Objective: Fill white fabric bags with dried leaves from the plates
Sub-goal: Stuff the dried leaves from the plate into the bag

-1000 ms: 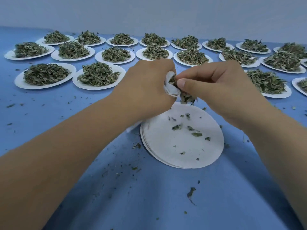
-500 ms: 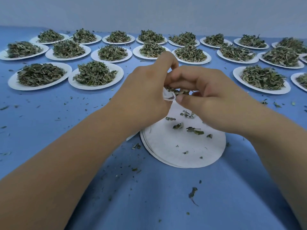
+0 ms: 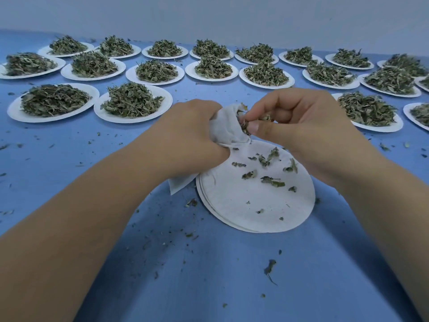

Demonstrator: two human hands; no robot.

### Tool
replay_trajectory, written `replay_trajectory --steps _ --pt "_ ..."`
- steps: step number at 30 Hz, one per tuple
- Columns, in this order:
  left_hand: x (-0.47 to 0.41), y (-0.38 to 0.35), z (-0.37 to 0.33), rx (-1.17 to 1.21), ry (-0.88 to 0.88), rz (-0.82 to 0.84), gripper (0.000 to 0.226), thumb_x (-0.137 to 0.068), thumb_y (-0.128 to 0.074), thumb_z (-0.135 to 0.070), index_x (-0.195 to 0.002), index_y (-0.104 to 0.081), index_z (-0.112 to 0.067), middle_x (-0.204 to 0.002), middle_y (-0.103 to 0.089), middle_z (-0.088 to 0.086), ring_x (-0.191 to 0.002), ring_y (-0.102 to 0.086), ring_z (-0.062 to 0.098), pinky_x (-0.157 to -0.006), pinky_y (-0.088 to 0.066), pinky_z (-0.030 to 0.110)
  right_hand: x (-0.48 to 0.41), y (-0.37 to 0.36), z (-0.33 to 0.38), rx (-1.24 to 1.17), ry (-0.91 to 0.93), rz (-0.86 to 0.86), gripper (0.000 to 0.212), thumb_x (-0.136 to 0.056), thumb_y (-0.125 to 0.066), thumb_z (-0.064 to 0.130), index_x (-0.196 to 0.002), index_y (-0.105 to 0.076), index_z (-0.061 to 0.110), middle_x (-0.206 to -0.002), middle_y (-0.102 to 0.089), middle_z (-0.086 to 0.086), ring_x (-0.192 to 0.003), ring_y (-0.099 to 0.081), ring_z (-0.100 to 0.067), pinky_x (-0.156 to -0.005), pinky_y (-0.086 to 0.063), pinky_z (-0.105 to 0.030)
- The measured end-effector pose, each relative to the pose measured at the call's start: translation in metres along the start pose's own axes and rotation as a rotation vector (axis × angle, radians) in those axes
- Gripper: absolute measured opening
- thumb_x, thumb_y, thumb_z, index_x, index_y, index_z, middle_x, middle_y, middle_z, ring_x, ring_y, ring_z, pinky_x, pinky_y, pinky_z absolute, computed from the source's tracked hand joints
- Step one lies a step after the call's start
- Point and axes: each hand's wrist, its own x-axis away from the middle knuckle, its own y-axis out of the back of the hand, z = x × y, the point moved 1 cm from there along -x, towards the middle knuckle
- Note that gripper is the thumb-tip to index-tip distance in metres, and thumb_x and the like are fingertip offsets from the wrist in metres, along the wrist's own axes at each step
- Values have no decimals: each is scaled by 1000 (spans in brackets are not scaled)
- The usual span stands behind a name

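My left hand (image 3: 185, 135) grips a small white fabric bag (image 3: 226, 126) with its mouth turned to the right. My right hand (image 3: 299, 126) pinches dried leaves (image 3: 246, 125) at the bag's mouth, thumb and fingers curled round them. Both hands hover over a stack of white paper plates (image 3: 260, 205), whose top plate carries a few loose leaf bits. A corner of the bag's fabric (image 3: 178, 184) hangs below my left wrist.
Several white plates heaped with dried leaves stand in rows across the blue table (image 3: 69, 159), the nearest at left (image 3: 133, 103) and at right (image 3: 369, 112). Leaf crumbs lie scattered over the cloth, one larger piece (image 3: 269, 268) near the front.
The bag has turned so more of its white fabric shows in my left hand. My right hand shifted right and up a little; more leaf bits lie on the top plate.
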Motion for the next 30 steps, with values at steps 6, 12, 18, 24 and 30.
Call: replay_trajectory --steps 6,12,18,24,30 --pt "3 -4 -6 29 -87 -112 20 -81 -70 -28 -80 -52 -21 -72 -54 -1 -66 -49 16 -54 -37 34 1 -5 2 61 -38 -137 16 -80 -86 13 -83 -74 23 -86 -75 -16 -72 -68 -44 -64 -59 -57" --pt "1 -12 -7 14 -115 -142 24 -82 -69 -39 -85 -53 -21 -71 -53 -4 -67 -51 14 -58 -39 32 3 -11 1 34 42 -116 12 -81 -84 9 -82 -78 18 -79 -78 1 -75 -75 -17 -74 -61 -30" --pt "2 -6 -9 98 -87 -190 34 -82 -68 -38 -67 -39 -30 -61 -50 -16 -55 -44 1 -49 -30 17 4 -9 5 43 2 42 25 -94 -64 17 -97 -80 36 -94 -78 14 -77 -66 3 -70 -49 -16" --pt "1 -6 -1 145 -80 -242 26 -78 -68 -47 -95 -61 -28 -80 -61 -7 -71 -55 8 -58 -43 29 7 -3 8 88 -2 125 26 -88 -69 1 -102 -74 22 -89 -75 21 -72 -60 3 -68 -47 -14" --pt "8 -1 -8 51 -166 -220 24 -71 -58 -41 -94 -56 -34 -71 -54 -14 -65 -51 1 -53 -32 26 8 -2 7 149 -39 164 31 -82 -70 25 -112 -79 31 -77 -65 22 -59 -52 0 -58 -40 -10"
